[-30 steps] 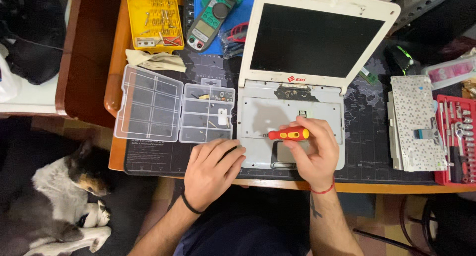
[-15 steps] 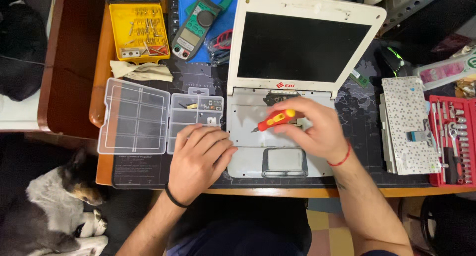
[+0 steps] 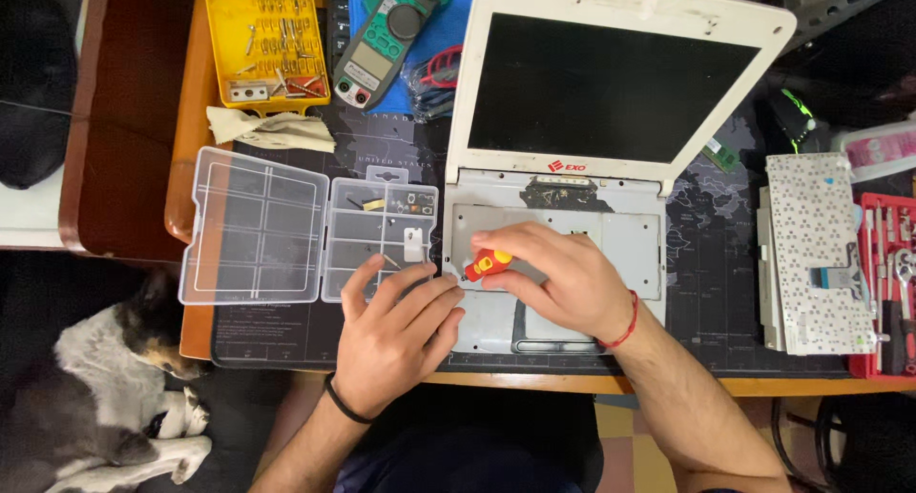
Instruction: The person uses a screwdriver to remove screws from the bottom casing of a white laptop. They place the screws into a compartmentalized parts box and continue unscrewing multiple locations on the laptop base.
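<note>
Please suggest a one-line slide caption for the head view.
Right hand holds a red-and-yellow screwdriver over an open white laptop; left hand rests beside a clear plastic parts box.

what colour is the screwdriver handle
Red with yellow patches, on the small screwdriver in the right hand; head view.

There is a single view, from a camera worn on the person's head, looking almost straight down over the desk (image 3: 205, 92). It sits fairly close: the open white laptop (image 3: 611, 83) fills the middle, both forearms enter from the bottom edge, and the floor with a dog (image 3: 91, 388) shows at lower left. No second view shares the scene.
</note>
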